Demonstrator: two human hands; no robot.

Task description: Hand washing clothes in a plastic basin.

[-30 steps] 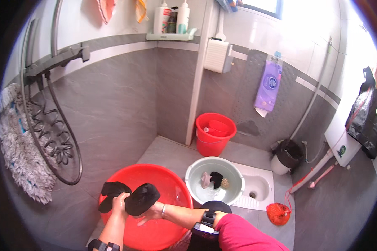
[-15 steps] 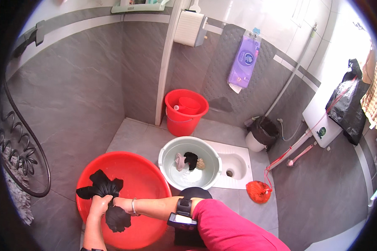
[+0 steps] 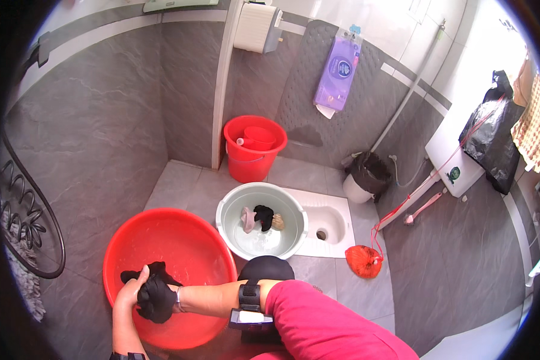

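A bunched black cloth (image 3: 155, 300) is held over the big red basin (image 3: 168, 225) at lower left. My left hand (image 3: 130, 292) grips its left side, thumb up against the fabric. From the right my right hand (image 3: 173, 295) reaches into the same cloth, a bracelet at its wrist; the fabric hides most of its fingers. One end of the cloth spreads just beyond my hands. Water covers the basin's bottom. Beside it stands a pale grey-green basin (image 3: 225, 231) with a pinkish cloth (image 3: 248, 220), a small black cloth (image 3: 263, 217) and a beige one (image 3: 278, 222) inside.
Behind stands a red bucket (image 3: 246, 168) with a red scoop in it. A white squat toilet (image 3: 336, 213) adjoins the pale basin, with a bag-lined bin (image 3: 366, 180) behind. An orange net bag (image 3: 364, 262) lies at right. A dark hose (image 3: 60, 240) hangs at left.
My hands have drawn together and the black cloth is gathered into a tighter bunch, now covering much of my right hand. The whole view has shifted slightly.
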